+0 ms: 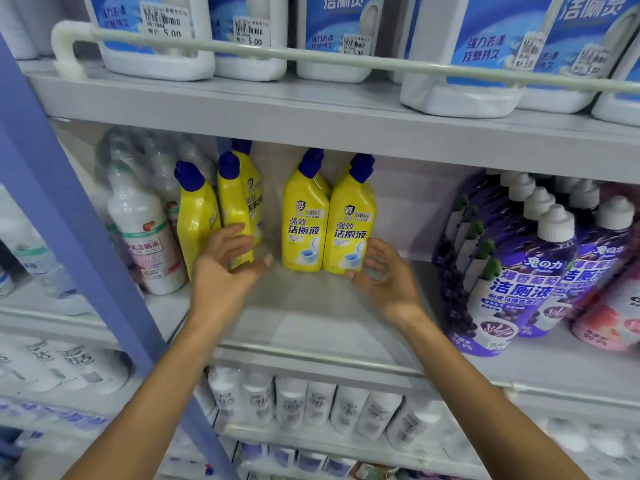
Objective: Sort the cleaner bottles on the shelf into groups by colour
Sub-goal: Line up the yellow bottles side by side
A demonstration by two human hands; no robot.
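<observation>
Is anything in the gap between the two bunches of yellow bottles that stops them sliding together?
Nothing visible. Between the left yellow bottles and the right yellow pair lies only bare shelf; just the thumb of the left hand pokes into the gap.

Free shelf (311, 317) in front; a gap, perhaps passable, splits the yellow bottles (304, 216); purple bottles (526, 271) block rightward.
</observation>
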